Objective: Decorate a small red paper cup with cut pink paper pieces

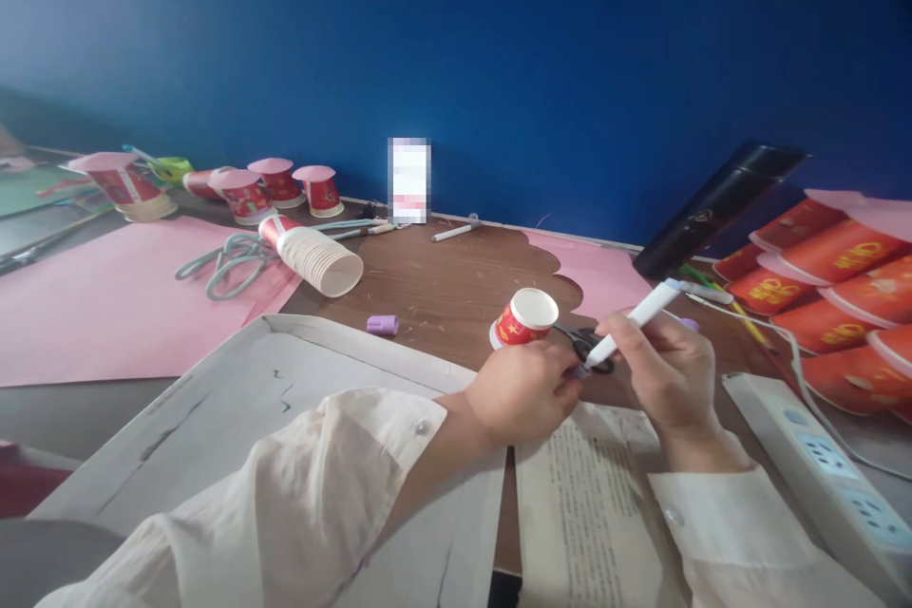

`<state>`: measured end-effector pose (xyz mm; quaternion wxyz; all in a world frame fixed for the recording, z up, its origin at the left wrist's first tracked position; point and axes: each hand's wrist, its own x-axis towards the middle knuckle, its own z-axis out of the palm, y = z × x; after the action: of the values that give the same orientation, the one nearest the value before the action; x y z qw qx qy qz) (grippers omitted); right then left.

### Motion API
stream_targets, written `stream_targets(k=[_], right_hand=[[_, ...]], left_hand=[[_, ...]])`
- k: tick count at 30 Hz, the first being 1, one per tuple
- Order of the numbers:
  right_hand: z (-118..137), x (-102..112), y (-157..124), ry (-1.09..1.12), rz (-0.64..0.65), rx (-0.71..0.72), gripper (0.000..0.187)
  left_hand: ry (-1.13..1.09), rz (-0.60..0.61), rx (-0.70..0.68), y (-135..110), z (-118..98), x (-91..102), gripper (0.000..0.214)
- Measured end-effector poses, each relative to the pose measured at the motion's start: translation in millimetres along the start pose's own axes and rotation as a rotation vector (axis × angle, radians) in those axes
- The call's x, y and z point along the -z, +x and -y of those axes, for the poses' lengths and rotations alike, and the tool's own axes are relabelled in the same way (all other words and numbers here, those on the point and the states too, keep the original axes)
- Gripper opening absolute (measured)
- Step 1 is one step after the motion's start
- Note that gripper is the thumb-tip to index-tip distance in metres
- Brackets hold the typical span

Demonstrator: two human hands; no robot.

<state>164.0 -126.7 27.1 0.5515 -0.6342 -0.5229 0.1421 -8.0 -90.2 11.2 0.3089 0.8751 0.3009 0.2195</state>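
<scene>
My right hand [674,380] is closed around a white marker pen [637,318], which slants down to the left. The pen's lower end meets a small purple marker cap [579,371], pinched in the fingers of my left hand [520,391]. Most of that cap is hidden by the fingers. Just beyond my left hand stands a red paper cup [519,328] with a white rim. Behind the pen lie scissors [604,363] with black handles, partly covered. Another purple cap [383,325] rests on the brown desk.
Red cups with pink tops [324,191] stand at the back left, near a stack of paper cups [324,258] lying on its side. At right are piled red cups [847,285], a black cylinder [719,209] and a power strip [819,465]. A printed sheet [591,503] lies below my hands.
</scene>
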Motion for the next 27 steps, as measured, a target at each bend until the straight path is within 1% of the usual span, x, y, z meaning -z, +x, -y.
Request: stream_targets(k=[6, 10, 14, 17, 19, 21, 24, 27], right_hand=[[-0.6, 0.2, -2.7, 0.044, 0.06, 0.061, 0.026], [0.7, 2.0, -3.8, 0.054, 0.086, 0.057, 0.024], [3.3, 3.3, -4.0, 0.043, 0.158, 0.045, 0.028], [3.9, 4.2, -2.4, 0.032, 0.212, 0.024, 0.031], [3.0, 5.4, -0.1, 0.009, 0.261, 0.016, 0.034], [1.5, 7.6, 3.1, -0.027, 0.321, -0.004, 0.037], [-1.1, 12.0, 8.4, -0.093, 0.389, -0.05, 0.042], [-3.8, 16.3, 12.6, -0.137, 0.422, -0.091, 0.046]], left_hand=[[-0.122, 0.007, 0.07, 0.3, -2.5, 1.7, 0.013], [-0.162, 0.019, 0.119, -0.6, -3.5, 1.6, 0.013], [-0.198, 0.025, 0.169, -0.8, -3.6, 0.7, 0.014], [-0.236, 0.018, 0.179, -0.4, -3.2, -0.4, 0.012], [-0.31, 0.017, 0.18, -0.3, -2.7, -1.9, 0.009], [-0.447, 0.05, 0.206, -0.2, -2.3, -3.8, 0.007], [-0.657, 0.142, 0.298, 0.5, -2.8, -5.7, 0.009], [-0.732, 0.192, 0.398, 2.6, -4.9, -5.7, 0.015]])
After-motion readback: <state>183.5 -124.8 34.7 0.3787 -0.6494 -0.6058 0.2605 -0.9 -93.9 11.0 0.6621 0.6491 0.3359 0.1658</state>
